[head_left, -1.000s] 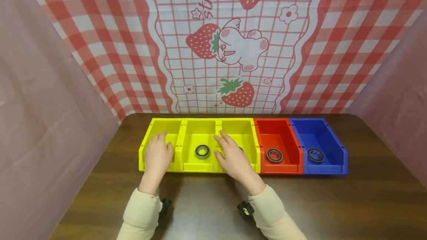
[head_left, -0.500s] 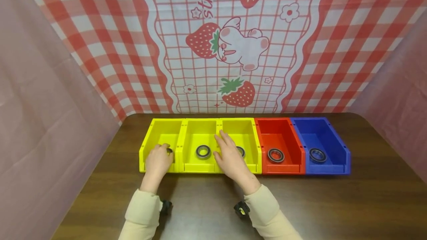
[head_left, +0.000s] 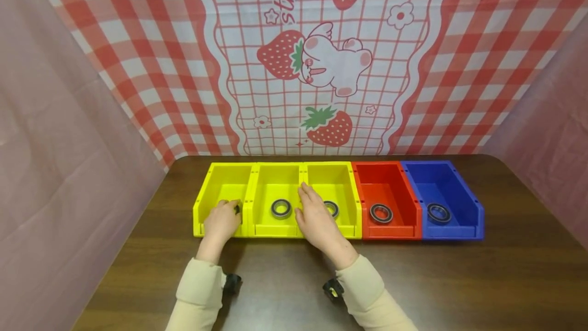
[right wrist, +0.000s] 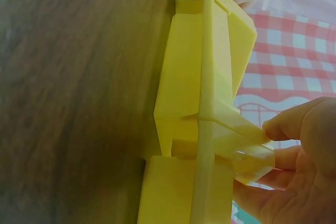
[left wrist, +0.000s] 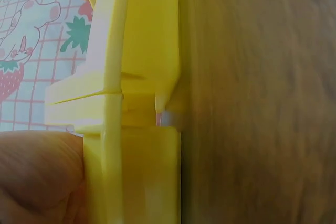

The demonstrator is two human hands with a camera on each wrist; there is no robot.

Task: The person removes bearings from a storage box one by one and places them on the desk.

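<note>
In the leftmost yellow bin (head_left: 229, 192), the left hand (head_left: 221, 222) pinches a dark ring (head_left: 237, 209), mostly hidden by the fingers. That hand (left wrist: 42, 177) shows at the lower left of the left wrist view, beside the bin wall, its fingertips out of sight. The right hand (head_left: 321, 222) lies over the divider between the second and third yellow bins. In the right wrist view, its thumb and fingers (right wrist: 252, 195) grip this divider (right wrist: 247, 156) from both sides. A ring (head_left: 281, 209) lies flat in the second bin; another (head_left: 332, 209) is partly behind the right hand.
To the right, a red bin (head_left: 379, 188) and a blue bin (head_left: 432, 188) join the yellow ones, holding one dark ring (head_left: 381, 213) and another (head_left: 439, 213). The row stands on a brown table (head_left: 413, 285), before a checked cloth (head_left: 459, 91).
The left hand has gone down into the leftmost bin, and its fingers have closed on the ring, which has shifted slightly right. The right hand has stayed nearly in place.
</note>
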